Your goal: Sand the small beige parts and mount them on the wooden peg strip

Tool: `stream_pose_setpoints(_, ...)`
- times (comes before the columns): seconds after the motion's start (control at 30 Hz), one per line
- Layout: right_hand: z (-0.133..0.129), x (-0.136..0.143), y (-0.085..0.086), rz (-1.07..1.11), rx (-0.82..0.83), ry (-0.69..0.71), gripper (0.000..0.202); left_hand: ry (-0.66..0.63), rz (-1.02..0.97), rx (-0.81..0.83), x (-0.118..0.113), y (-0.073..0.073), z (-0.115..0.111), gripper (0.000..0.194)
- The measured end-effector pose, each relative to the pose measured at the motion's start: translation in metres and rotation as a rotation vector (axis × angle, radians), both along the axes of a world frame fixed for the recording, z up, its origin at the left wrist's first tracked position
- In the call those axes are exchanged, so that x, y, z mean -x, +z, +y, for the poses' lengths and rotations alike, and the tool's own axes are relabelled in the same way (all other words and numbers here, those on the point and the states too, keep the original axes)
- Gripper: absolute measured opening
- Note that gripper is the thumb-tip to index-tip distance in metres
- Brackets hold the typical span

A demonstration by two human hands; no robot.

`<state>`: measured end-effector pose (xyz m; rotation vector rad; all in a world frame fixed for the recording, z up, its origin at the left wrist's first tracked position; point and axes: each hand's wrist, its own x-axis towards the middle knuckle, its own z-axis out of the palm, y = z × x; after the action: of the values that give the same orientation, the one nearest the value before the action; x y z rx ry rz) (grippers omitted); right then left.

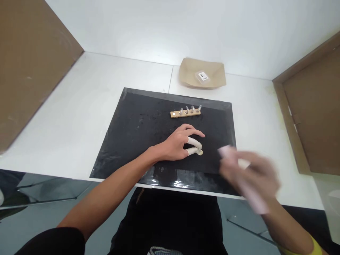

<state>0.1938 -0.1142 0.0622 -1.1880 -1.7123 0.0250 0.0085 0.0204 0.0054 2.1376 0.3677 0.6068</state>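
My left hand (176,143) rests low over the black mat (132,124), with white covers on its thumb and index finger. Those two fingertips pinch a small, pale yellowish, partly clear piece (200,152); its kind is too small to make out. To the right, my right hand (257,173) is smeared by motion, its fingers closed around a long, pale pinkish-white stick-like thing (253,196). Beyond my left hand lies a narrow tan strip (175,114) bearing several small shiny pieces with clear upright tips, and a white dot at its left end.
A brown paper tray (186,72) stands at the back of the white table (74,106), holding a small clear box (202,77) with a printed label. Brown panels (34,63) rise at the left and right sides. A white wall stands behind.
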Motion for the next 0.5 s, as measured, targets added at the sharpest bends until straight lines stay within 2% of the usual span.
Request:
stream_pose_setpoints(0.1,-0.002,0.007,0.003,0.094,-0.06,-0.153,0.027,-0.02,0.015,0.129,0.002,0.006,0.003,0.013)
stream_pose_setpoints(0.2,-0.003,0.017,0.003,0.115,-0.01,-0.129,0.031,-0.024,-0.012,0.259,0.005,0.009,0.007,0.011)
stream_pose_setpoints(0.33,-0.005,0.032,0.001,0.178,-0.031,-0.198,0.029,-0.052,-0.059,0.433,0.006,0.009,0.009,0.012)
stream_pose_setpoints(0.5,-0.003,0.041,0.001,0.191,0.049,-0.251,0.032,-0.066,-0.102,0.628,0.008,0.01,0.012,0.014)
